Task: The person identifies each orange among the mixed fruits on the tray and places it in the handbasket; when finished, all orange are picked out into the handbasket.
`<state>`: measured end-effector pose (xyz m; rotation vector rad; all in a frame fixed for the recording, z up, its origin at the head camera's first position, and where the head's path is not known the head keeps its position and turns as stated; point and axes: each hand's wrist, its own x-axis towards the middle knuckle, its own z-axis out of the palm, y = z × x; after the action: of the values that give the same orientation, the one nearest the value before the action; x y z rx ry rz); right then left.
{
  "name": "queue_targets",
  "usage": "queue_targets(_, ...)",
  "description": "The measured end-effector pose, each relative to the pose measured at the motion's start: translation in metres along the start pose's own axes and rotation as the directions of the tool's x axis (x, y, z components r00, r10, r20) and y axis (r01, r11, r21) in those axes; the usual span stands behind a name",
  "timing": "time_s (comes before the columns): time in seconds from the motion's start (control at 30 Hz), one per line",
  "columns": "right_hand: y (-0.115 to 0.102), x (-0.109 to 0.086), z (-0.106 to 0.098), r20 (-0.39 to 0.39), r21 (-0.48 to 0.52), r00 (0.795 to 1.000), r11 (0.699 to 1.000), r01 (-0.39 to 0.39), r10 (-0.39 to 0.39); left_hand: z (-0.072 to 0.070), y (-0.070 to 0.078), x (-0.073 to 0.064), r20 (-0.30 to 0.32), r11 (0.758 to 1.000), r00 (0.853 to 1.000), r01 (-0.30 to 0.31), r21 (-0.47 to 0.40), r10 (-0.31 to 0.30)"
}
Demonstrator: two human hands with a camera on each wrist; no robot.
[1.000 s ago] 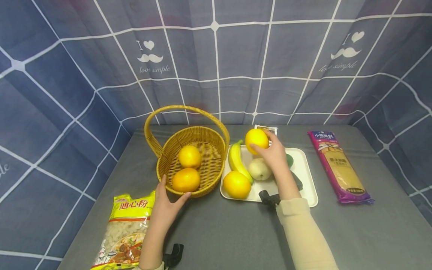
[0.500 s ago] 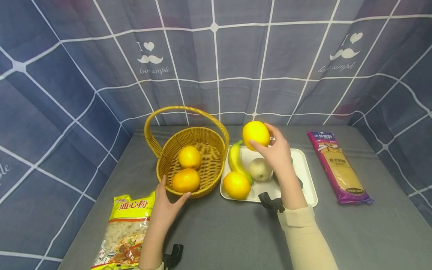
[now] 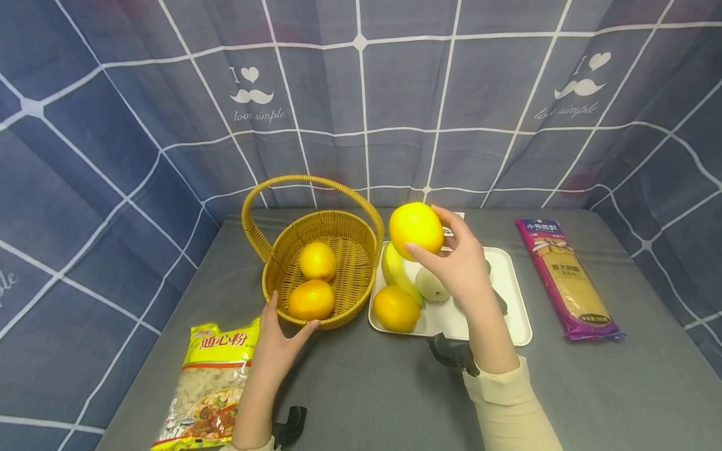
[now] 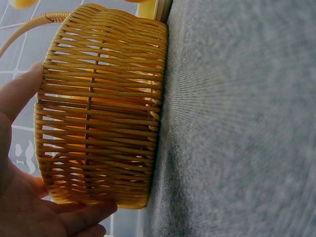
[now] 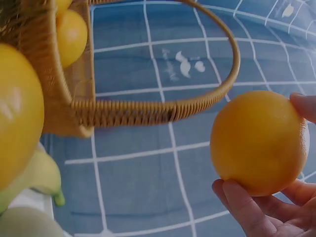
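Above the tray in the head view, my right hand holds an orange between thumb and fingers. The same orange fills part of the right wrist view, with fingertips under it. My left hand holds the near side of a wicker basket, thumb and fingers spread around its curved wall. Inside the basket lie two oranges, one behind and one in front. On the white tray are another orange, a banana and a pale round fruit.
A yellow bag of pasta lies at front left, beside my left forearm. At the right is a purple pack of noodles. Dark green items on the tray are partly hidden by my right arm. The basket's handle arches high.
My right hand has lifted the orange up off the tray area and carried it left toward the basket. The left hand and the basket stay in place.
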<state>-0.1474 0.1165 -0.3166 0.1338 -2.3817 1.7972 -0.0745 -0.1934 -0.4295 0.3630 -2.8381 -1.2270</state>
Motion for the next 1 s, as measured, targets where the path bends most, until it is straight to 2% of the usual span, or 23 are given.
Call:
queue_targets(0.17, -0.004, -0.007, 0.011, 0.059, 0.022, 0.998, 1.000, -0.001, 0.000, 0.000, -0.001, 0.002, 0.019, 1.000, 1.000, -0.003, -0.012, 0.004)
queue_targets(0.43, -0.002, -0.014, 0.042, 0.169, -0.030, 0.985, 0.999, -0.037, 0.041, -0.002, 0.001, 0.000, 0.012, 1.000, 1.000, -0.014, -0.020, 0.014)
queue_targets(0.7, 0.020, -0.009, 0.082, 0.232, -0.098, 0.973, 0.995, 0.031, -0.008, -0.002, 0.000, 0.001, -0.005, 1.000, 1.000, -0.024, -0.019, 0.024)
queue_targets(1.0, 0.037, -0.004, 0.108, 0.222, -0.246, 0.973, 0.963, 0.110, -0.054, 0.000, -0.003, 0.001, -0.021, 0.999, 0.999, -0.048, -0.013, 0.048)
